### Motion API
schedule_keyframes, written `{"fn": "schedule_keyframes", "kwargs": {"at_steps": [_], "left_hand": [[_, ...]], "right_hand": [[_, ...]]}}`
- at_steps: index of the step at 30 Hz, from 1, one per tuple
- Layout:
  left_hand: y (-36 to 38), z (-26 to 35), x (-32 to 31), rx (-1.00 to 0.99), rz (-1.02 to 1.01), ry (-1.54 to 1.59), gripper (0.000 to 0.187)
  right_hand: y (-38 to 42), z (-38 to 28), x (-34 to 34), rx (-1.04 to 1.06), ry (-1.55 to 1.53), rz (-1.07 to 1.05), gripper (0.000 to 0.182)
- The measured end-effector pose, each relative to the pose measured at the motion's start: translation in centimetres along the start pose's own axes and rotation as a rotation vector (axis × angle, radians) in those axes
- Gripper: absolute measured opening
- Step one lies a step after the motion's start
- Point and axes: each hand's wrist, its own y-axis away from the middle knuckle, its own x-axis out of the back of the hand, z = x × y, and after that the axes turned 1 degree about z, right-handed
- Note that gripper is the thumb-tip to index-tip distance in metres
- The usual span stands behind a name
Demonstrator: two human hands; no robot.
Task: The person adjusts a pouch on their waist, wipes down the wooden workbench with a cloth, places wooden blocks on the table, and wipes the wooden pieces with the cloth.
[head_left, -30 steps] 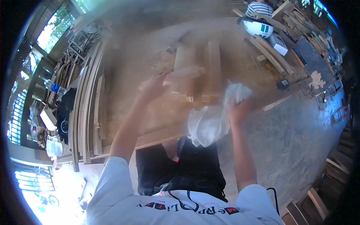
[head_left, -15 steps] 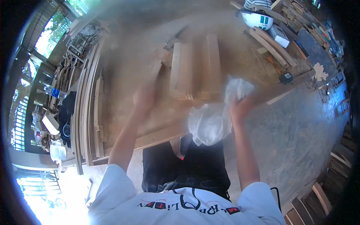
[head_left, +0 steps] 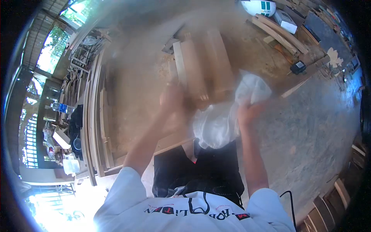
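My right hand [head_left: 249, 112] is closed on a bunched, see-through plastic bag [head_left: 216, 127]; one part puffs up above the fist and the fuller part hangs to its left, over my lap. My left hand [head_left: 172, 96] is smeared by motion but looks curled. A blurred, narrow tan strip [head_left: 172, 69] shows just above it; I cannot make out what it is. Beside that hand, several wooden boards [head_left: 189, 65] lie lengthwise on the dusty worktable [head_left: 131, 112]. A dark angled tool [head_left: 170, 45] rests at their far left end.
Long wooden strips [head_left: 92, 116] line the table's left edge. At the far right are curved wood pieces [head_left: 276, 34], a white helmet [head_left: 259, 7], a white box [head_left: 285, 21] and a small black tool [head_left: 298, 67]. Concrete floor [head_left: 305, 127] extends to the right.
My left hand has moved right, closer to the boards. The plastic bag stays in my right hand, its upper part puffed out more. The view has shifted slightly.
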Motion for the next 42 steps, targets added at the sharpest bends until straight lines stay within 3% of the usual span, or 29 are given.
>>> {"fn": "schedule_keyframes", "kwargs": {"at_steps": [2, 4, 7, 9, 12, 16, 18, 20, 21, 24, 27, 33, 37, 42], "left_hand": [[-0.3, 1.3, 0.0, -0.002, -0.044, -0.01, 0.06], [-1.0, 2.6, -0.6, 0.022, -0.035, -0.003, 0.062], [-2.0, 5.2, -1.5, 0.084, 0.0, 0.03, 0.067], [-2.6, 7.2, -1.3, 0.086, -0.033, 0.065, 0.07], [-4.2, 9.4, -2.5, 0.042, -0.033, 0.127, 0.071], [-5.9, 11.7, -3.0, -0.014, -0.069, 0.136, 0.067], [-7.1, 12.0, -5.4, -0.026, 0.032, 0.098, 0.064], [-7.0, 11.4, -5.1, -0.16, -0.028, -0.005, 0.06], [-6.8, 10.7, -4.7, -0.225, -0.055, -0.068, 0.058], [-6.5, 8.4, -4.1, -0.228, -0.093, -0.138, 0.049], [-6.0, 6.1, -4.4, -0.196, -0.008, -0.186, 0.045], [-1.7, 6.7, -3.7, -0.135, -0.028, 0.194, 0.055], [2.0, 8.5, -0.3, -0.152, -0.065, 0.206, 0.07], [1.8, 4.5, -1.0, -0.302, -0.007, 0.189, 0.054]], "right_hand": [[1.9, 3.3, -0.3, 0.117, 0.315, -0.13, 0.07], [1.9, 3.5, -0.3, 0.099, 0.305, -0.11, 0.076], [1.0, 0.6, 0.0, 0.022, 0.029, 0.019, 0.066], [0.6, 1.1, 0.6, 0.178, 0.16, -0.044, 0.053], [0.1, -0.3, 0.7, -0.038, -0.122, -0.022, 0.065], [2.0, 7.0, -1.6, 0.245, 0.269, -0.142, 0.067], [1.4, 5.6, -1.3, 0.189, 0.234, -0.151, 0.07], [-0.2, 2.1, -0.6, 0.051, 0.039, -0.054, 0.072], [-0.4, 2.1, -0.7, 0.12, 0.079, -0.005, 0.065], [-0.1, 2.0, -1.1, 0.174, 0.145, 0.026, 0.061], [-1.0, 0.5, -0.4, 0.191, 0.172, -0.003, 0.061], [-1.0, 0.2, -0.8, 0.265, 0.246, 0.021, 0.062], [-0.7, 1.1, -0.2, 0.298, 0.281, 0.006, 0.062], [-0.1, 1.4, -1.5, 0.278, 0.339, 0.088, 0.063]]}}
